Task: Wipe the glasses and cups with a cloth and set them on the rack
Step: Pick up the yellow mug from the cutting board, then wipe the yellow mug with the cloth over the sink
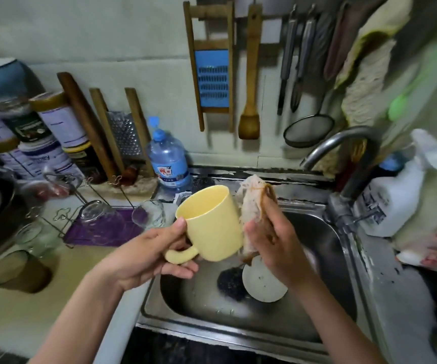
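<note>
Head view: we hold one yellow mug (211, 222) and one cloth (253, 203) above the sink (238, 324).
Our left hand (157, 256) clamps the empty mug at its handle; our right hand (267, 237) grips the cloth against the mug's wall. Two clear glasses (99, 214) (149, 214) sit on the rack (80, 236), to the left. The sink contains one white dish (263, 281) and one dark scourer (232, 281). We cannot read the water bottle (168, 164) label.

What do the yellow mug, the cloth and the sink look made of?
The yellow mug: probably glazed ceramic, possibly plastic; opaque, thick-walled, soft sheen. The cloth: limp textile, matt, creased, pale with brown patches; fibre unclear. The sink: stainless steel, brushed grey, dull reflections.
</note>
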A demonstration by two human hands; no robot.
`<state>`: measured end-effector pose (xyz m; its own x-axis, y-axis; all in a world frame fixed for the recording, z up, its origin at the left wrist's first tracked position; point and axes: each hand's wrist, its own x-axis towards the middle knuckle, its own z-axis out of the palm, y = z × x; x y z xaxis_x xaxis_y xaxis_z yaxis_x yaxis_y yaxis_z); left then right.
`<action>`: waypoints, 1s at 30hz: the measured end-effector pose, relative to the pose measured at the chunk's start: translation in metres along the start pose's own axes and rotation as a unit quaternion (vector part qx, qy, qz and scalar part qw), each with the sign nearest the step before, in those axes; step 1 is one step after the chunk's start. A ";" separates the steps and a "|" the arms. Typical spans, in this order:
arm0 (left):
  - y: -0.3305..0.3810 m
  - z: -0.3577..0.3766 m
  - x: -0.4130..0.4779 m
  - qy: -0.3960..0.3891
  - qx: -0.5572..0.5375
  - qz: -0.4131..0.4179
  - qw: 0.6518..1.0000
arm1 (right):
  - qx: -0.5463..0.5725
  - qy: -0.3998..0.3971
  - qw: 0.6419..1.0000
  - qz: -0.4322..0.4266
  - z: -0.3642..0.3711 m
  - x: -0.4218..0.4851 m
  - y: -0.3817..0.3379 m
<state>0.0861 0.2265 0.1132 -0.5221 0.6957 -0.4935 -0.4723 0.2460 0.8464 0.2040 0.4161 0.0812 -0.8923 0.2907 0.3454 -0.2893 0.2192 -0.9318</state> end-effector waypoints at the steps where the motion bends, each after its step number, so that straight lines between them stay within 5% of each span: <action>1: 0.007 0.003 0.002 -0.020 0.027 -0.001 0.999 | 0.027 0.003 0.999 0.021 -0.002 0.000 0.005; 9: 0.039 0.014 0.021 -0.059 0.122 -0.022 0.991 | 0.139 0.106 0.974 0.143 0.001 0.011 0.018; 16: 0.023 0.002 0.041 0.102 0.296 0.059 0.948 | 0.140 0.149 0.929 0.309 0.016 0.019 0.028; 30: 0.011 -0.028 0.065 0.063 0.133 -0.087 0.985 | -0.079 0.027 0.921 0.381 0.024 0.043 0.028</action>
<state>0.0274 0.2556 0.0853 -0.5421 0.5421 -0.6420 -0.3674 0.5342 0.7613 0.1492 0.4122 0.0667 -0.7955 0.4618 -0.3923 0.4712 0.0644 -0.8797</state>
